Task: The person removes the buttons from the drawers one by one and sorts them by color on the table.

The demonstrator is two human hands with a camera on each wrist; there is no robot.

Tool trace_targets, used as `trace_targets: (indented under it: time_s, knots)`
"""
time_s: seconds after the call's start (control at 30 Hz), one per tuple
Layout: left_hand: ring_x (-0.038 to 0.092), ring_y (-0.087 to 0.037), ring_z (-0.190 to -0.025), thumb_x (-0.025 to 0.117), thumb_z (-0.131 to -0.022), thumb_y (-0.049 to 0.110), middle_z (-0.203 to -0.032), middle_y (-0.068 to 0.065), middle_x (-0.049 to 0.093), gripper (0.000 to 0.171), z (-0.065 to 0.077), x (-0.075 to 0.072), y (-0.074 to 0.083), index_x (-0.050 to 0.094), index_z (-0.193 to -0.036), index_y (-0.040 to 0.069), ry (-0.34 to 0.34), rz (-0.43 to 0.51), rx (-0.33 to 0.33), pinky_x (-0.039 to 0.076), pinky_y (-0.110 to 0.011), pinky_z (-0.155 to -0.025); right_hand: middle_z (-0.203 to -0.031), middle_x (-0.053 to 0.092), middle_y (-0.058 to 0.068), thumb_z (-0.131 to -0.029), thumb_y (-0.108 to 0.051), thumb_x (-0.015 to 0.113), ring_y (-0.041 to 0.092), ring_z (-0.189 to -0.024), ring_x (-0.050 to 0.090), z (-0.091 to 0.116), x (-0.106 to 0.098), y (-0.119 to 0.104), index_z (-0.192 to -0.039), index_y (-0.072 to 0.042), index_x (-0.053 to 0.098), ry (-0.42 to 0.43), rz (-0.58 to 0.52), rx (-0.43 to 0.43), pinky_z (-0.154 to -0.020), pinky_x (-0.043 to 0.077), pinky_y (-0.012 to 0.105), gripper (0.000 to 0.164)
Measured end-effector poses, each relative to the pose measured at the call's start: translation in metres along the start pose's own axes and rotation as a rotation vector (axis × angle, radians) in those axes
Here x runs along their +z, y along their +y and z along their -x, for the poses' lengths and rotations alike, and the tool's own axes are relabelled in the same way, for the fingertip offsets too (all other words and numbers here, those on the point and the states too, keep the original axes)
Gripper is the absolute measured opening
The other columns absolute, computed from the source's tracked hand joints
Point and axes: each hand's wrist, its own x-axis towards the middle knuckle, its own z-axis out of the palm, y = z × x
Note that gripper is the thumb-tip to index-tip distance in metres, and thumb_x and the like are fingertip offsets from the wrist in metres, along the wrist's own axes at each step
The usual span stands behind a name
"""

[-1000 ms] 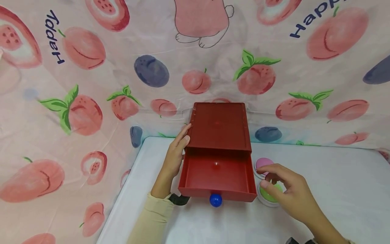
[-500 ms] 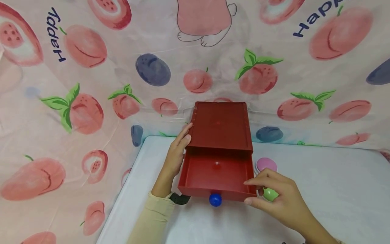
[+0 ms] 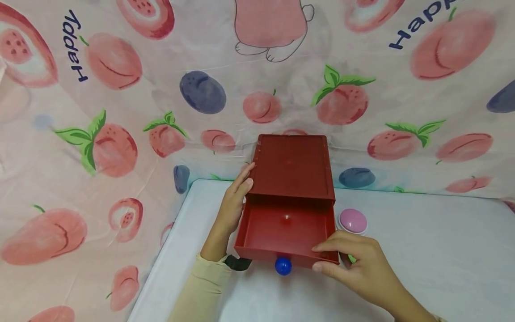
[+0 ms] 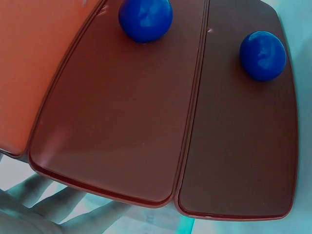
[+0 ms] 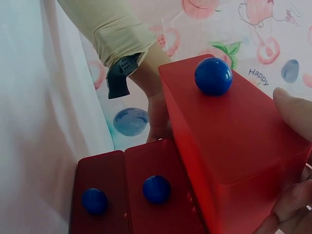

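A red drawer cabinet (image 3: pixel 293 167) stands on the white table with its top drawer (image 3: pixel 257 253) pulled out; the inside of the drawer that shows is bare. A round blue knob (image 3: pixel 283 266) sits on its front. My left hand (image 3: pixel 232 205) rests along the cabinet's left side, fingers extended. At the drawer's right front corner, my right hand (image 3: pixel 362 266) pinches the front wall, thumb outside and forefinger over the rim. Two lower drawer fronts (image 4: pixel 107 112), each with a blue knob, are pushed in, as the left wrist view shows.
Right of the cabinet is a pink domed disc (image 3: pixel 353 220) on a white base. A green one (image 3: pixel 352 259) is mostly hidden behind my right hand. Close behind the cabinet hangs a fruit-print cloth (image 3: pixel 225 53).
My right hand has moved left from above the domed discs to the drawer's right front corner and taken hold of it. My left hand has stayed on the cabinet's side.
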Motion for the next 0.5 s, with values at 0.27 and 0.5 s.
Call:
trace_targets:
  time_s: [0.27, 0.5]
  knots:
    - [0.037, -0.025, -0.148, 0.046, -0.105, 0.039, -0.164, 0.008, 0.033, 0.05, -0.0006, 0.0007, -0.0008, 0.041, -0.155, 0.038, 0.002, -0.011, -0.006, 0.038, -0.062, -0.114, -0.081, 0.062, -0.016, -0.077, -0.007, 0.088, 0.001, -0.067, 0.05, 0.0, -0.0017, -0.0007, -0.101, -0.026, 0.08, -0.068, -0.046, 0.1, -0.051, 0.043, 0.017, 0.032]
    - [0.038, -0.026, -0.147, 0.046, -0.105, 0.039, -0.164, 0.009, 0.033, 0.05, 0.0002, 0.0007, 0.0012, 0.042, -0.155, 0.039, 0.01, -0.009, -0.022, 0.041, -0.063, -0.112, -0.076, 0.055, -0.016, -0.078, -0.002, 0.085, 0.001, -0.069, 0.051, -0.0012, 0.0001, 0.002, -0.105, -0.019, 0.082, -0.068, -0.075, 0.054, -0.053, 0.043, 0.015, 0.032]
